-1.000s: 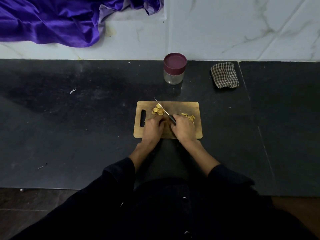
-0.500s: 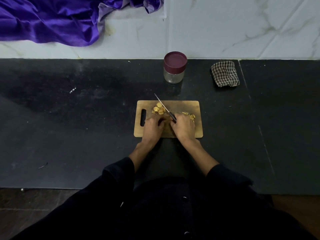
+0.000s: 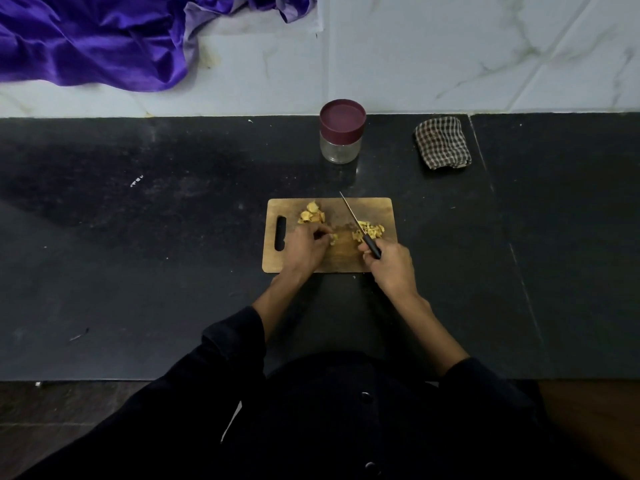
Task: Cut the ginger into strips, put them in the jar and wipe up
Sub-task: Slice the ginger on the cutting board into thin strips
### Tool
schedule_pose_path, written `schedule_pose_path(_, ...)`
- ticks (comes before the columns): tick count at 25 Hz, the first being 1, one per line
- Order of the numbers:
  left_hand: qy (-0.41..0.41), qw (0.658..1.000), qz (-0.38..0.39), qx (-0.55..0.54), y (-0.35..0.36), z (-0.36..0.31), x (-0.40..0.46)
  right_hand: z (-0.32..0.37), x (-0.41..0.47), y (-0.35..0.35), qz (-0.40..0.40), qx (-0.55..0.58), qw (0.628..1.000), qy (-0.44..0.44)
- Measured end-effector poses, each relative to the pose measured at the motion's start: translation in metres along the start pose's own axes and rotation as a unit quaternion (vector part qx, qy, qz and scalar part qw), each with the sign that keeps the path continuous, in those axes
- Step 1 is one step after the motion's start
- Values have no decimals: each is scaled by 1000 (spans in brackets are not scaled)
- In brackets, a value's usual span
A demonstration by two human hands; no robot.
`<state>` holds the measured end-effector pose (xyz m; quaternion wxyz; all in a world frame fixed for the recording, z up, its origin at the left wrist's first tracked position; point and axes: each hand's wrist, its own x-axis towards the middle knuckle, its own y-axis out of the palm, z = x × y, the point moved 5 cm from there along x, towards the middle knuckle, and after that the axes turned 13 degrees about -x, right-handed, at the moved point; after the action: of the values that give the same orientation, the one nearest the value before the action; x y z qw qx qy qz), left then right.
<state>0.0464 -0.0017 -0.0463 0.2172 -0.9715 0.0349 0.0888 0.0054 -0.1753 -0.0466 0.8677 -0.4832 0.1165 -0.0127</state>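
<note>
A wooden cutting board point(image 3: 377, 209) lies on the black counter. Ginger slices point(image 3: 312, 215) sit at its back left, and a heap of cut ginger strips point(image 3: 371, 230) lies to the right. My right hand point(image 3: 390, 265) grips the black handle of a knife point(image 3: 358, 226), its blade pointing away, resting beside the strips. My left hand point(image 3: 304, 245) pinches a small ginger piece point(image 3: 333, 238) on the board's middle. A glass jar point(image 3: 341, 131) with a maroon lid on stands behind the board. A folded checked cloth point(image 3: 443, 143) lies to the jar's right.
Purple satin fabric point(image 3: 93, 39) drapes over the white marble wall at the back left. The black counter point(image 3: 156, 237) stretches wide on both sides, with a seam line on the right. Small white specks dot its left part.
My right hand has swung the knife rightward to the strip heap, away from the left hand. My hands, close together before, are now apart. My left hand keeps its ginger piece.
</note>
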Motion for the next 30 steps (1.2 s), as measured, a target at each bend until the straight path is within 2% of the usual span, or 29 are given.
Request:
schedule_pose_path(5, -29, 998, 14, 53, 6, 2, 7, -1, -2, 3, 14, -16, 1000, -6)
schedule_pose_path(8, -28, 998, 7, 59, 6, 0, 7, 1, -2, 7, 31, -23, 999, -7)
schedule_pose_path(13, -27, 998, -15, 52, 3, -1, 7, 15, -14, 16, 84, 45, 995, 11)
schedule_pose_path(17, -45, 998, -7, 46, 2, -2, 7, 23, -27, 24, 86, 14, 996, 7)
schedule_pose_path(22, -96, 995, -33, -2, 4, 1, 4, 35, -35, 26, 89, -1, 996, -12)
schedule_pose_path(30, -206, 972, -8, -117, -2, 0, 2, 40, -31, 30, 109, -87, 990, -19)
